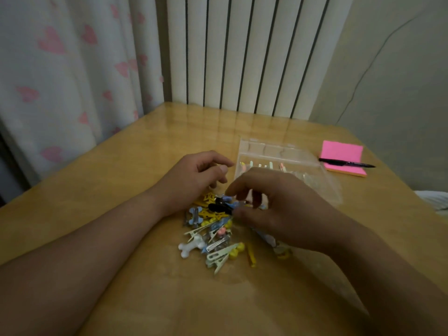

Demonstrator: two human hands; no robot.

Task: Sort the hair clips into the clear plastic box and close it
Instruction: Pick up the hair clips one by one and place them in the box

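Heart-print curtain [60, 81] hangs at the far left, a white radiator [242, 57] stands behind the far edge, and a pale wall [388, 81] rises at the right. Below them lies a wooden counter [121, 190].

Clips [218, 241] lie in a loose pile near the middle of the counter: yellow, blue, pale green and silver ones, a white bone-shaped one [191, 244] on the near left of the heap and a black one [218, 207] at its far end. The clear box [266, 151] sits just beyond the pile, toward the right edge, with its lid open and tilted back. A few pale clips stand in a row inside it.

The left grip [194, 175] rests at the far left of the pile, fingers loosely curled, thumb by the forefinger, nothing seen in it. The right grip [274, 202] reaches over the pile from the right, partly covering the box. Its fingers curl down and its thumb meets the black and blue clips at the top of the heap; I cannot tell whether it pinches one.

A pink pad [339, 151] lies near the right edge, beside the box, with a black pen [346, 163] across it.
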